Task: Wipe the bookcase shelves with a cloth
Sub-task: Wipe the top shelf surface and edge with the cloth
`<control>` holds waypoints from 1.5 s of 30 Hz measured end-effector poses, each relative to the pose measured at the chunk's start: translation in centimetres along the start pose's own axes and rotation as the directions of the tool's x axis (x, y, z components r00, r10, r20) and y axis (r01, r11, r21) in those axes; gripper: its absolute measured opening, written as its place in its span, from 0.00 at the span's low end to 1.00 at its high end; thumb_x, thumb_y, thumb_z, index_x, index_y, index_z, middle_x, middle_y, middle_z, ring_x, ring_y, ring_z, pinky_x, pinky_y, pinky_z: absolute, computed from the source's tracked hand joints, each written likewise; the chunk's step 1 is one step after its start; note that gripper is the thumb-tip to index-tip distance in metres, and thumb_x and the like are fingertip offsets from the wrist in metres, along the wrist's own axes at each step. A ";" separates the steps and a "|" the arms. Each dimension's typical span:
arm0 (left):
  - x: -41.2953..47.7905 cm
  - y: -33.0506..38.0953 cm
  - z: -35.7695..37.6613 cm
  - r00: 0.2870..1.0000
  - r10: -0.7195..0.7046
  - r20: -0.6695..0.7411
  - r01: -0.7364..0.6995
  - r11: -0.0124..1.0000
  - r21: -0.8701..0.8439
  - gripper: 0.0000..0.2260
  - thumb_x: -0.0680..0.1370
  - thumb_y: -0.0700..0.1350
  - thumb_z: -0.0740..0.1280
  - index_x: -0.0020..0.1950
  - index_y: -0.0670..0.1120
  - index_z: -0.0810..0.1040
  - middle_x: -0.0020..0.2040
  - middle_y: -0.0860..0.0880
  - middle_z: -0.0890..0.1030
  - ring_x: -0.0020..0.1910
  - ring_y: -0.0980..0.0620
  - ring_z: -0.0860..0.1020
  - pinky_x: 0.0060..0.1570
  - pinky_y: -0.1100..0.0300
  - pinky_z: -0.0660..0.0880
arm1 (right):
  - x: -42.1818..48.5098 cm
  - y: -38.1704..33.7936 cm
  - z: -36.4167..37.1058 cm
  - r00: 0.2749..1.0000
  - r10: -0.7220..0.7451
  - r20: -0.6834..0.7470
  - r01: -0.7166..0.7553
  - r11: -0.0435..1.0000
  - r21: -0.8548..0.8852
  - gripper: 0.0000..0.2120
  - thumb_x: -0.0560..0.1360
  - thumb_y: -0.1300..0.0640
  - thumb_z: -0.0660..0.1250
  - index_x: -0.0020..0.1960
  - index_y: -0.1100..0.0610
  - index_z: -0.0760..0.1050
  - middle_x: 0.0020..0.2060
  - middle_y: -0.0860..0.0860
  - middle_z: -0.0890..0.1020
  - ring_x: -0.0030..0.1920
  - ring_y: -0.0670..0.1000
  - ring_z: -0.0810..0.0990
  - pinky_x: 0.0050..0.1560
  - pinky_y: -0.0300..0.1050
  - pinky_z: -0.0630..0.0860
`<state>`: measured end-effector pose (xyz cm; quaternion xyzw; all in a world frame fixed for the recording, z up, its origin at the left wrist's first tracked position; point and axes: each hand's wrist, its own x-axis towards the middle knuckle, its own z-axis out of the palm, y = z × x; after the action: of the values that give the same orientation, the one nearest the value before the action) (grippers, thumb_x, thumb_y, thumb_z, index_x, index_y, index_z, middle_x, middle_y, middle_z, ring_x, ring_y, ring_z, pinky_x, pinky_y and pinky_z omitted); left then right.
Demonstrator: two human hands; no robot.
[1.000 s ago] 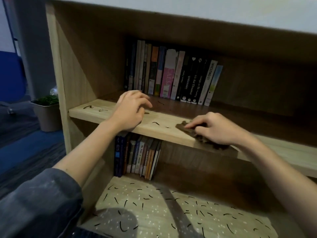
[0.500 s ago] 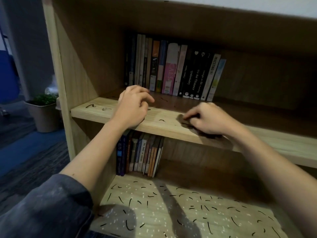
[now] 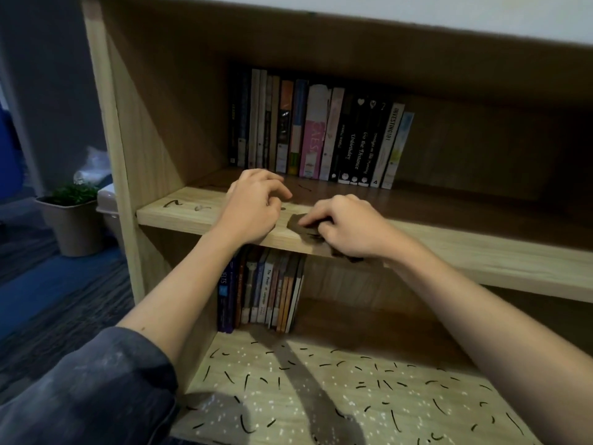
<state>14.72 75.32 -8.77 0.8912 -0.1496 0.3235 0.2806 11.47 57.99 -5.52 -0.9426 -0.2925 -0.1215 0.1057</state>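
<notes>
A wooden bookcase fills the view. On its middle shelf (image 3: 481,252) lies a dark brown cloth (image 3: 300,228), near the front edge. My right hand (image 3: 346,229) covers most of the cloth, fingers curled over it and pressing it down. My left hand (image 3: 253,207) rests on the same shelf just left of the cloth, fingers loosely curled and holding nothing. A few small dark marks (image 3: 171,203) dot the shelf's left end. The bottom shelf (image 3: 321,396) is strewn with several short black strands and white specks.
A row of upright books (image 3: 317,133) stands at the back of the middle shelf. Another row of books (image 3: 263,290) stands below, at the left of the lower compartment. A potted plant (image 3: 72,220) and a white bin sit on the blue-grey carpet to the left.
My right hand has slid the cloth leftward along the shelf, closing up on my left hand. My left hand has stayed in place.
</notes>
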 end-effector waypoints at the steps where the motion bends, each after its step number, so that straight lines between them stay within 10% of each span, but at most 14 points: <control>1: 0.0 0.0 0.0 1.000 0.001 0.006 -0.001 1.000 -0.007 0.13 0.77 0.39 0.59 0.54 0.50 0.80 0.63 0.52 0.74 0.68 0.54 0.62 0.69 0.51 0.60 | -0.9 0.3 -0.3 1.000 -0.018 0.017 0.017 0.999 0.038 0.17 0.76 0.63 0.58 0.56 0.48 0.79 0.56 0.46 0.79 0.45 0.45 0.79 0.49 0.40 0.75; 4: 0.1 -0.2 -0.1 1.000 0.012 0.025 -0.012 0.999 -0.031 0.12 0.77 0.38 0.59 0.54 0.49 0.80 0.63 0.52 0.74 0.67 0.54 0.63 0.68 0.51 0.61 | -3.0 3.7 -2.3 0.993 0.113 0.036 -0.116 0.989 0.095 0.17 0.76 0.65 0.58 0.54 0.49 0.80 0.51 0.49 0.81 0.31 0.42 0.77 0.28 0.30 0.70; 10: -0.1 0.4 -0.1 0.995 0.032 0.093 -0.034 0.999 0.025 0.12 0.77 0.41 0.60 0.54 0.53 0.79 0.63 0.54 0.74 0.68 0.54 0.62 0.68 0.50 0.59 | -2.2 0.7 0.5 0.995 0.052 -0.088 -0.052 0.999 0.002 0.15 0.76 0.61 0.59 0.55 0.47 0.79 0.57 0.44 0.79 0.59 0.48 0.74 0.64 0.47 0.66; 17: 0.1 0.7 -0.4 0.977 0.029 0.210 -0.040 0.998 0.049 0.12 0.78 0.43 0.60 0.57 0.55 0.77 0.63 0.56 0.74 0.69 0.55 0.62 0.69 0.50 0.58 | -1.5 2.6 -2.3 0.968 0.117 -0.221 -0.058 0.965 0.257 0.16 0.76 0.63 0.58 0.56 0.48 0.79 0.52 0.46 0.80 0.35 0.46 0.79 0.32 0.37 0.74; 21: 0.1 0.8 -0.3 0.982 -0.052 0.183 0.044 0.998 0.047 0.13 0.77 0.41 0.60 0.57 0.53 0.77 0.63 0.52 0.74 0.68 0.53 0.63 0.68 0.49 0.61 | -0.9 0.9 1.1 0.996 0.029 -0.085 -0.022 0.997 0.076 0.15 0.77 0.59 0.57 0.55 0.47 0.79 0.56 0.46 0.80 0.53 0.49 0.76 0.56 0.46 0.72; 26: 0.3 0.6 -0.5 0.976 -0.066 0.206 0.060 0.998 0.038 0.12 0.78 0.42 0.60 0.56 0.52 0.78 0.63 0.52 0.75 0.67 0.53 0.64 0.68 0.49 0.62 | -1.2 3.6 -2.5 0.983 0.090 -0.162 -0.026 0.932 0.361 0.17 0.77 0.64 0.58 0.48 0.47 0.81 0.45 0.48 0.82 0.26 0.43 0.73 0.25 0.34 0.69; 31: 0.1 1.0 -0.3 0.984 -0.091 0.152 0.079 0.993 0.083 0.11 0.78 0.45 0.60 0.58 0.52 0.78 0.62 0.52 0.75 0.65 0.52 0.67 0.70 0.49 0.57 | -0.5 4.7 -0.2 0.999 -0.029 0.016 0.025 0.983 0.184 0.17 0.76 0.63 0.57 0.56 0.48 0.79 0.57 0.45 0.78 0.49 0.46 0.75 0.52 0.42 0.73; 34: 1.5 0.7 -0.7 0.971 -0.116 0.208 0.067 0.971 0.229 0.12 0.78 0.50 0.61 0.60 0.53 0.77 0.63 0.52 0.75 0.66 0.53 0.67 0.72 0.48 0.47 | -1.1 5.7 -1.4 0.998 -0.040 0.051 0.026 0.968 0.250 0.18 0.77 0.63 0.56 0.57 0.48 0.78 0.58 0.45 0.77 0.50 0.51 0.77 0.50 0.40 0.72; 40: 7.0 0.4 -0.9 0.749 -0.389 0.537 0.262 0.918 0.299 0.26 0.71 0.61 0.67 0.63 0.47 0.75 0.62 0.48 0.76 0.58 0.48 0.73 0.63 0.52 0.67 | 4.3 8.5 -0.3 0.942 0.250 0.223 -0.260 0.965 0.016 0.16 0.80 0.53 0.53 0.58 0.62 0.74 0.46 0.57 0.79 0.43 0.55 0.76 0.41 0.45 0.69; 45: 8.4 1.1 -0.7 0.574 -0.497 0.651 0.316 0.868 0.383 0.32 0.73 0.60 0.67 0.70 0.42 0.68 0.68 0.44 0.70 0.66 0.46 0.69 0.63 0.55 0.66 | 9.2 9.2 0.7 0.946 0.251 0.203 -0.273 0.958 0.088 0.15 0.80 0.55 0.54 0.63 0.58 0.72 0.54 0.57 0.79 0.51 0.56 0.78 0.56 0.51 0.74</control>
<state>20.12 74.16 -2.35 0.9797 -0.0011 -0.1191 0.1612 24.25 55.54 -4.68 -0.9727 -0.1798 0.0011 0.1467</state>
